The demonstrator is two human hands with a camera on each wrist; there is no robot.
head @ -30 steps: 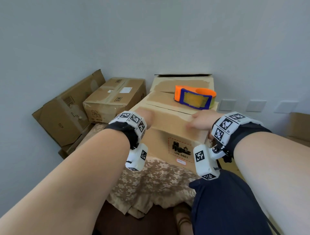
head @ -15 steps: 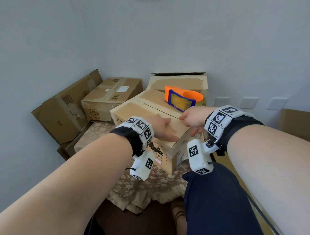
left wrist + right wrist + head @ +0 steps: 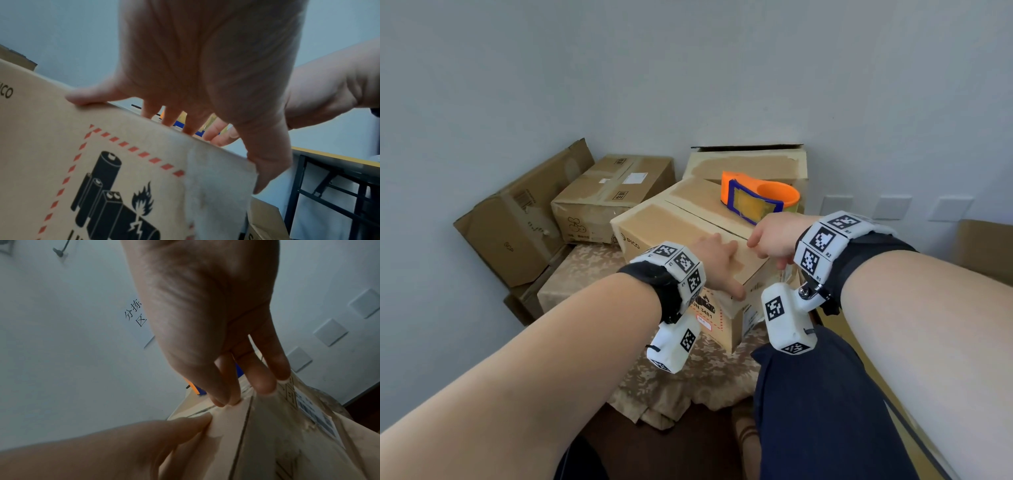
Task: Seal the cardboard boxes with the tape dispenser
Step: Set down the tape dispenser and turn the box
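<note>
Pressing flat on the near flap, the left hand (image 3: 717, 262) is lying with spread fingers, likely keeping the cardboard box (image 3: 671, 222) closed. Beside it, the right hand (image 3: 774, 238) is curling loosely over the seam, gripping nothing. Beyond, the tape dispenser (image 3: 758, 197) is sitting untouched on the far flap.

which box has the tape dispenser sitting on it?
The front box printed PICO, under both hands; the orange tape dispenser rests on its top. The other boxes carry nothing.

Tape dispenser (image 3: 758, 200) blocks the box top's (image 3: 681, 219) far end — near seam stays passable.
</note>
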